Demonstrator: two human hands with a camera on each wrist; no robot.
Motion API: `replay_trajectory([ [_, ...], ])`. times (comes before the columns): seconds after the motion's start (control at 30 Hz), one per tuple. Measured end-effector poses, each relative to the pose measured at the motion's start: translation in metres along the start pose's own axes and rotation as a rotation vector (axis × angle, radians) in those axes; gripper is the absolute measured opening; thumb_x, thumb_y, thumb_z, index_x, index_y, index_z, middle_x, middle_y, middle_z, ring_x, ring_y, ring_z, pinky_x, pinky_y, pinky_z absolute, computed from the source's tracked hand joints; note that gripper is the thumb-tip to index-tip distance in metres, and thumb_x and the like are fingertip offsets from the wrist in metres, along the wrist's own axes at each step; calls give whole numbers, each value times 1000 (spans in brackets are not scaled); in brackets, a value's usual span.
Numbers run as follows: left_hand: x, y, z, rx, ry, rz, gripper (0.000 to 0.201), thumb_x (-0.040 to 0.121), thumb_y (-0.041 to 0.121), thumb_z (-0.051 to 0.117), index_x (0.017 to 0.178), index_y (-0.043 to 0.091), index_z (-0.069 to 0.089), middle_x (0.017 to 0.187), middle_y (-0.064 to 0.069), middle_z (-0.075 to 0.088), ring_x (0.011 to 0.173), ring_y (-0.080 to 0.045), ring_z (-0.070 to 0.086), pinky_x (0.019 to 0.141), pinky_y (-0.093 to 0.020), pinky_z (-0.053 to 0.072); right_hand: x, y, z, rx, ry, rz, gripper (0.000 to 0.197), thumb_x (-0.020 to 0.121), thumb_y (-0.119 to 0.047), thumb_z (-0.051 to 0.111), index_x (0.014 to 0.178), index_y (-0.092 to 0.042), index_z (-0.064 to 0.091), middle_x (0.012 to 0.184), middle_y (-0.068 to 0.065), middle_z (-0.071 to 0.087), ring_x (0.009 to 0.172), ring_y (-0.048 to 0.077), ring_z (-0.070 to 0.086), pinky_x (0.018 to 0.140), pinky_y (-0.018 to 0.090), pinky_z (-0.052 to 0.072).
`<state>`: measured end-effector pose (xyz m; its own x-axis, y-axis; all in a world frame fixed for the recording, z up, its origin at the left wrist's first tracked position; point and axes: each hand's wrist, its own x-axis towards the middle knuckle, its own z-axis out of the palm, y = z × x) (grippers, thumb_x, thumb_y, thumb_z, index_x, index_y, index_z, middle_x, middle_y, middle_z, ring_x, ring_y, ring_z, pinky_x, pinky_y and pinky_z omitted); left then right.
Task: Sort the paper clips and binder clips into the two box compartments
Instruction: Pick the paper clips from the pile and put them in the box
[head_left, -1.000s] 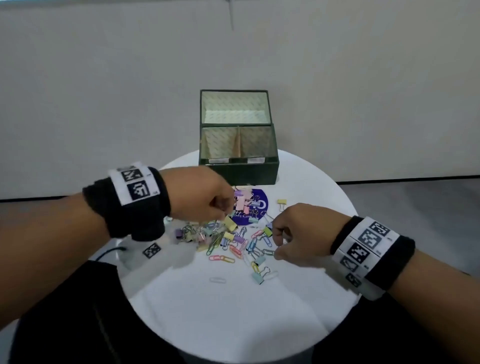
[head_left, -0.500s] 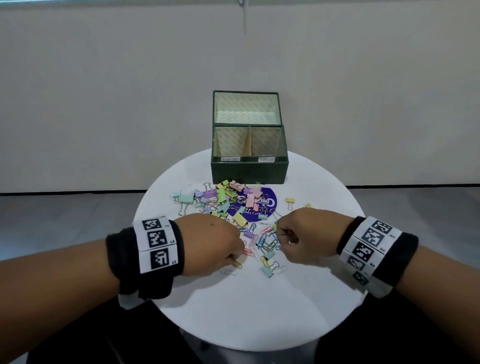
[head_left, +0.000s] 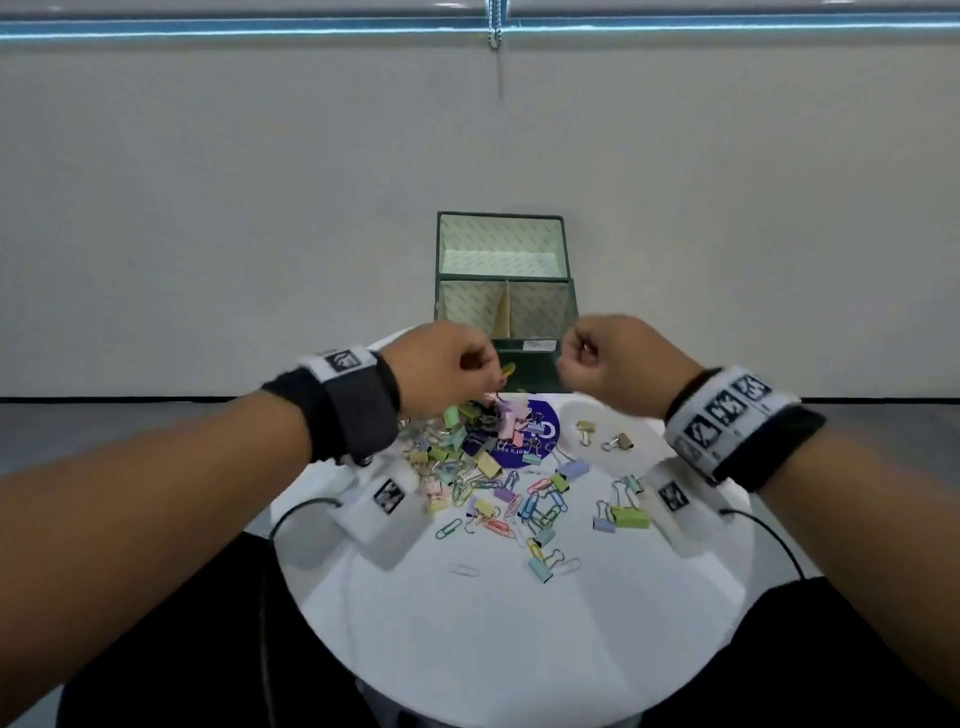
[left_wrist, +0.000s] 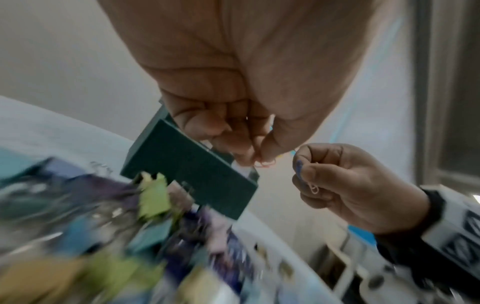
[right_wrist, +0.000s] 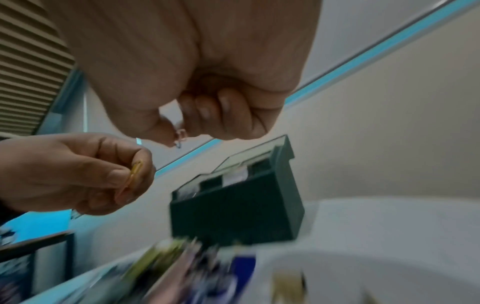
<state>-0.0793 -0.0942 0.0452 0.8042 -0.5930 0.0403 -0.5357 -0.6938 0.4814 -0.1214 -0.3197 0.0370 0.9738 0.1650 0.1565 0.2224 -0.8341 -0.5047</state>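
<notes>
A dark green box (head_left: 530, 366) with a cardboard divider (head_left: 503, 314) between two compartments stands open at the back of the round white table (head_left: 519, 649). Mixed pastel paper clips and binder clips (head_left: 493, 467) lie in a pile in front of it. My left hand (head_left: 485, 371) is raised before the box front and pinches a yellow paper clip (head_left: 508, 370); the left wrist view also shows a red clip (left_wrist: 266, 164) at its fingertips. My right hand (head_left: 569, 364) hovers level with it, pinching a pale paper clip (left_wrist: 313, 188). Both compartment floors are hidden.
A purple round sticker (head_left: 540, 431) lies under the pile. Two loose binder clips (head_left: 602, 436) sit right of it, and a green one (head_left: 628, 517) lies nearer me. The box lid (head_left: 501, 244) stands upright behind. White wall beyond; cables hang from both wrists.
Both hands have lifted off the pile and moved forward, up to the box front, each carrying paper clips. The head view has tilted upward.
</notes>
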Motion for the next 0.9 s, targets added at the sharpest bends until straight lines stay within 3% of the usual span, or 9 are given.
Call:
replay_trajectory([
  [0.07,27,6,-4,-118,163,-57,14,92,32,64,82,23,68,72,9,68,59,-7,60,57,-24,50,34,5,-8,-53,93,45,14,95,-22,56,82,-17,55,76,-5,56,65,10,50,56,21,36],
  [0.17,64,16,-6,-82,305,-92,17,91,31,63,80,20,69,75,7,71,70,-14,68,72,-29,57,70,9,-11,-143,63,166,16,99,-24,52,87,-14,55,83,1,57,78,21,54,60,28,35],
  [0.27,86,17,-1,-53,211,-162,12,91,25,65,90,22,76,87,3,75,82,-20,71,83,-34,58,85,8,-12,-187,40,213,20,97,-22,55,95,-5,65,93,9,65,86,26,59,71,30,43],
  [0.37,92,10,4,-19,129,-204,27,91,13,62,114,22,74,114,3,73,99,-19,69,93,-27,52,87,11,-15,-52,47,213,17,95,-17,60,106,-12,71,97,3,75,86,17,70,86,35,56],
  [0.43,83,8,0,48,168,-142,31,92,15,61,120,23,71,121,3,69,107,-17,65,91,-21,46,83,10,-20,-77,31,162,25,94,-16,62,117,-17,70,109,-1,74,99,16,69,96,34,53],
  [0.5,63,9,-8,137,177,-29,25,91,20,62,113,26,72,111,6,69,104,-15,64,80,-18,41,75,9,-24,-136,49,93,31,94,-16,62,124,-21,69,121,-8,69,109,13,64,97,27,46],
  [0.63,-6,11,-14,282,-118,179,9,91,31,66,99,33,71,92,18,63,80,2,58,69,-15,45,38,0,-18,-114,44,-14,25,93,-16,64,113,-28,72,108,-14,68,94,6,63,87,22,46],
  [0.8,-75,5,15,479,-473,320,22,91,47,58,98,30,70,94,13,60,81,-6,57,76,-29,51,-20,-13,5,-256,-291,-169,11,93,-27,66,98,-33,73,87,-20,67,76,-6,59,74,20,51],
  [0.9,-95,3,33,571,-532,360,29,92,48,53,83,21,58,90,7,52,77,-13,52,70,-34,49,-43,-15,23,-345,-444,-180,22,86,-41,68,107,-36,71,97,-19,65,79,1,58,79,27,53],
])
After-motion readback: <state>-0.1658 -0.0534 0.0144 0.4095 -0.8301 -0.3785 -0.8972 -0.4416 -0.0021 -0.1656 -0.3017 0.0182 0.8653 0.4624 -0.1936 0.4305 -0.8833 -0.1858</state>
